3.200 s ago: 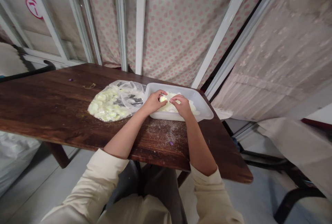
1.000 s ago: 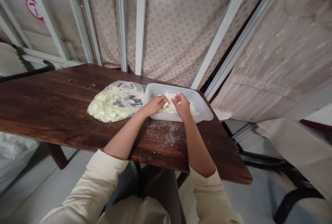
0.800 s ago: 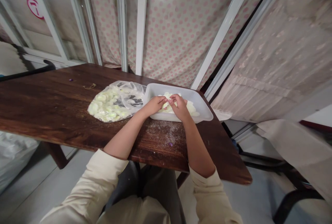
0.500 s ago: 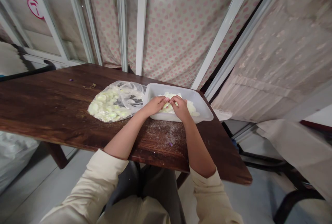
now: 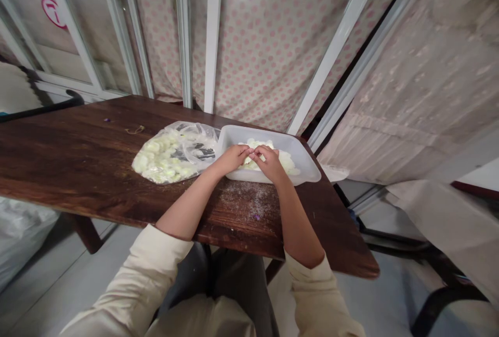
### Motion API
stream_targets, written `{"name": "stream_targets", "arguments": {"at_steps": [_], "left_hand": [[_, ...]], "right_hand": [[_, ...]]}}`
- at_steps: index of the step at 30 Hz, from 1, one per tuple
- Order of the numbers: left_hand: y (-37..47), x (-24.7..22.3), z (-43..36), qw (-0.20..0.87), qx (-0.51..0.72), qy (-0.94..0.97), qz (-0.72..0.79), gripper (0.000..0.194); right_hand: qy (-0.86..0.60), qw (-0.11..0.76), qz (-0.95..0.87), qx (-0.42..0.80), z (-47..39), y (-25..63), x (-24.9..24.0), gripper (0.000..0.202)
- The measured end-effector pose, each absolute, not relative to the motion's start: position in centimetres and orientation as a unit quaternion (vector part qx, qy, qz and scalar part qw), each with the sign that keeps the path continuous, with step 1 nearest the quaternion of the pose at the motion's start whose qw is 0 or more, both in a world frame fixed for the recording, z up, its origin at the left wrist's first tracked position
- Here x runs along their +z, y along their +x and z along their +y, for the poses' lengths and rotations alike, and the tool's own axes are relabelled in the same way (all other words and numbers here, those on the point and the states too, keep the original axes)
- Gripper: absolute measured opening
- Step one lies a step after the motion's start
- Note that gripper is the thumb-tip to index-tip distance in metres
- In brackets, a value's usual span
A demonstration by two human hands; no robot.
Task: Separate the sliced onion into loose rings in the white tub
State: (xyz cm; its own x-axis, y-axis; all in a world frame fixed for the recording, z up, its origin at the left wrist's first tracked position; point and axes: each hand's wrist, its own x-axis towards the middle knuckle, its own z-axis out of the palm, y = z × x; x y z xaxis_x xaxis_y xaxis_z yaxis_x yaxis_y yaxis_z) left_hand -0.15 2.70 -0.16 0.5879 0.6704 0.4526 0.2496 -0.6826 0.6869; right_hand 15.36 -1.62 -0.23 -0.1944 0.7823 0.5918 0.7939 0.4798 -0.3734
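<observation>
Over the near left part of a white plastic tub (image 5: 302, 156), my left hand (image 5: 235, 157) and my right hand (image 5: 268, 160) meet at the fingertips. Both are closed in a pinch, and whatever lies between the fingers is too small to make out. Pale whitish-green pieces (image 5: 287, 163) lie in the tub beneath and behind the hands; their kind is unclear. Left of the tub, a clear plastic bag (image 5: 200, 139) lies partly open, touching or nearly touching the tub. More of the pale pieces (image 5: 158, 157) fill its left side.
The dark wooden table (image 5: 78, 160) has white crumbs (image 5: 249, 199) scattered before the tub. A thin yellowish tie (image 5: 135, 130) lies behind the bag. A chair (image 5: 440, 254) stands at right, and a curtained glass partition (image 5: 268, 56) rises behind the table.
My right hand's fingertips have shifted slightly left, closing the small gap to my left fingertips. The tub, the bag and my left hand stay almost where they were.
</observation>
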Motion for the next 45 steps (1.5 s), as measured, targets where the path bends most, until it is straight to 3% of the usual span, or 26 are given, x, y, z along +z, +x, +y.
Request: {"name": "stream_targets", "arguments": {"at_steps": [9, 13, 18, 27, 39, 45], "left_hand": [[-0.2, -0.12, 2.77, 0.325, 0.356, 0.834, 0.267, 0.029], [-0.19, -0.07, 2.74, 0.328, 0.369, 0.829, 0.261, 0.032], [-0.23, -0.22, 2.92, 0.337, 0.368, 0.83, 0.249, 0.034], [-0.33, 0.23, 2.55, 0.333, 0.353, 0.832, 0.268, 0.03], [-0.25, 0.09, 2.55, 0.297, 0.363, 0.845, 0.258, 0.038], [-0.36, -0.03, 2.55, 0.306, 0.351, 0.847, 0.257, 0.035]], "right_hand": [[-0.604, 0.451, -0.657, -0.012, -1.35, 15.72, -0.35, 0.029], [-0.558, 0.413, -0.719, -0.001, -1.66, 15.54, -0.24, 0.038], [-0.51, 0.353, -0.784, -0.014, -1.65, 15.39, -0.24, 0.035], [-0.593, 0.426, -0.683, -0.02, -1.33, 15.67, -0.33, 0.034], [-0.492, 0.368, -0.789, 0.015, -1.62, 15.32, -0.34, 0.029], [-0.498, 0.418, -0.757, 0.062, -1.47, 15.77, -0.32, 0.032]]}}
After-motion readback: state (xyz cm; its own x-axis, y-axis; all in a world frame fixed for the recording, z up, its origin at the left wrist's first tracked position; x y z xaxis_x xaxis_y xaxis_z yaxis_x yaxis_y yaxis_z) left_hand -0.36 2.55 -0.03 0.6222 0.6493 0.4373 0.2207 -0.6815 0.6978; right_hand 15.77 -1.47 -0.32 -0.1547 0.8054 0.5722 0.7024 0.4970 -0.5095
